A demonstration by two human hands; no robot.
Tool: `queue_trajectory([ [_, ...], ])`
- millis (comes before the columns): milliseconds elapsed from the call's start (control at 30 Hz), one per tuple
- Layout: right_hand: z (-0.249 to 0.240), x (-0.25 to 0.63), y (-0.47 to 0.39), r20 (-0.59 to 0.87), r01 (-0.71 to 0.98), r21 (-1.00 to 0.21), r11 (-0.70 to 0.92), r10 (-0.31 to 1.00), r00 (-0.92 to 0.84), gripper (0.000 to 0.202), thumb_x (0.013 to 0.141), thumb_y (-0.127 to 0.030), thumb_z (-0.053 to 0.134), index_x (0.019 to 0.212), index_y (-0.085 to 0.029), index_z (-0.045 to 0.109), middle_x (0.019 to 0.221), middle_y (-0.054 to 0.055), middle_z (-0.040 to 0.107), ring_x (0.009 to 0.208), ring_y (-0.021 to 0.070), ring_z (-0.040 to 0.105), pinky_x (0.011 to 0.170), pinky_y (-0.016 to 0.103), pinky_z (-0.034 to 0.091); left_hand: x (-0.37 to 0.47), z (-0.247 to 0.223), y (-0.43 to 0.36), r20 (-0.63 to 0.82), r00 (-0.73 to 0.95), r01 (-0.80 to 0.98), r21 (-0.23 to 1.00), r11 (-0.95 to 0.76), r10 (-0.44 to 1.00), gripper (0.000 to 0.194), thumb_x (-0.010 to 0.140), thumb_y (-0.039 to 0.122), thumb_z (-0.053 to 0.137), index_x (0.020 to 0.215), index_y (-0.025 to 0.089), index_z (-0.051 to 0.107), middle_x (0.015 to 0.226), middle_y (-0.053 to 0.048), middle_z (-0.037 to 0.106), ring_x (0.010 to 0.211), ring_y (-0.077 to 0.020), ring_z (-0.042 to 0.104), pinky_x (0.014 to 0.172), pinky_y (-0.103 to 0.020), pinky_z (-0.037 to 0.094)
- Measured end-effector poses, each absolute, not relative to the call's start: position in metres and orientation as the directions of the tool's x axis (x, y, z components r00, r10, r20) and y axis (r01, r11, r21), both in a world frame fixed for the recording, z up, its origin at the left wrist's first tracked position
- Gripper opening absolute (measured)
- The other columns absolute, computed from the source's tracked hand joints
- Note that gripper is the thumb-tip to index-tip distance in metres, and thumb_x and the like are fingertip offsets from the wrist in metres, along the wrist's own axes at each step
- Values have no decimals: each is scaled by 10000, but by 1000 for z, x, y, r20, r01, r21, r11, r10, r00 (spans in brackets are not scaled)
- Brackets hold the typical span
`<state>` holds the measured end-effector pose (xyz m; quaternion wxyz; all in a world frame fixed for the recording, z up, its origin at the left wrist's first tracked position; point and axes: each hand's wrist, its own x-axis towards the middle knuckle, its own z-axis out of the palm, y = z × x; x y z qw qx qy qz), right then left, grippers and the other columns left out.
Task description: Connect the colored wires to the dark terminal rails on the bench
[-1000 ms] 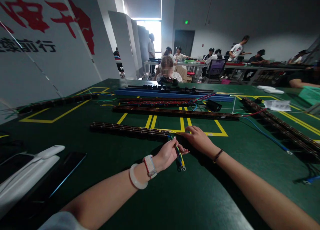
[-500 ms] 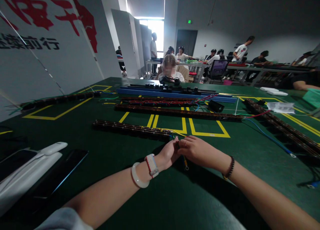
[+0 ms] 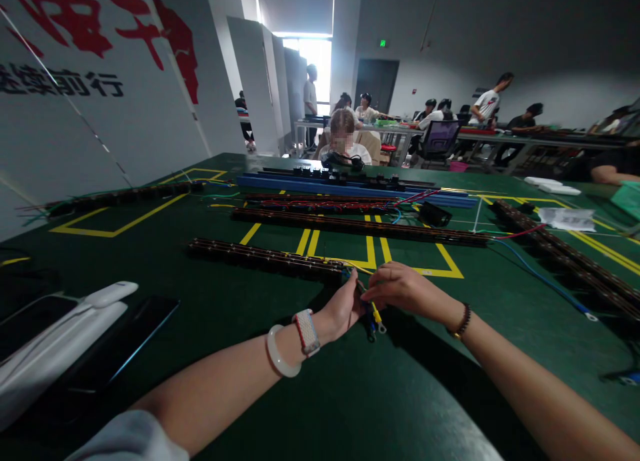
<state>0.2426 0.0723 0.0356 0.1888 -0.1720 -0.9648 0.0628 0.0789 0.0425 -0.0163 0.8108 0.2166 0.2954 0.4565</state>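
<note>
My left hand (image 3: 346,304) is closed around a bunch of wires at the right end of a long dark strip (image 3: 265,256) lying on the green table. Out of its grip hang a yellow wire end (image 3: 377,312) and a blue wire end (image 3: 371,326), both tipped with metal ring terminals. My right hand (image 3: 395,286) touches the same bunch from the right, its fingers bent together at the wires. What sits between those fingertips is partly hidden. A watch and a pale bangle are on my left wrist, and a beaded bracelet is on my right.
More dark strips (image 3: 360,226) with wires lie farther back, beside a blue rail (image 3: 350,186). Another strip (image 3: 565,247) runs along the right. A phone (image 3: 135,341) and white devices (image 3: 65,327) lie at left. A person (image 3: 343,141) sits across the table.
My right hand has shifted slightly and lifted its fingers a little from my left. The yellow and blue wire ends now show more clearly, spread apart below my hands.
</note>
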Motion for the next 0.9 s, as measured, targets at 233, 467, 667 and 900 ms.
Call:
queue_trajectory([
  [233, 24, 242, 88, 487, 351, -585, 731, 663, -568, 221, 906, -315, 516, 1022, -221, 679, 1038, 75, 671, 984, 192, 617, 871, 363, 499, 81, -18, 39, -209, 383, -654, 627, 423, 900, 378, 938, 454, 255, 736, 179, 420, 588, -27, 545, 662, -195, 617, 805, -432, 478],
  [467, 29, 200, 107, 493, 364, -690, 625, 775, -396, 284, 926, -378, 469, 980, -180, 666, 1048, 71, 670, 944, 189, 617, 818, 320, 487, 80, -26, 38, -216, 397, -567, 706, 424, 892, 155, 879, 273, 399, 765, 176, 436, 584, -2, 534, 642, -171, 615, 776, -371, 484],
  [667, 38, 140, 111, 459, 497, -488, 717, 696, -552, 273, 935, -272, 471, 1146, -161, 604, 961, 67, 667, 864, 160, 609, 740, 262, 462, 80, -29, 42, -243, 372, -555, 715, 425, 896, 110, 811, 115, 433, 835, 151, 534, 601, -2, 548, 566, -115, 549, 694, -294, 479],
  [900, 29, 112, 110, 300, 613, 117, 782, 560, -772, 285, 895, -175, 528, 1166, -212, 611, 957, 76, 646, 866, 195, 572, 769, 309, 417, 80, -15, 37, -289, 336, -624, 645, 441, 897, 257, 853, 147, 397, 973, 138, 624, 947, -90, 664, 850, -165, 603, 739, -280, 489],
])
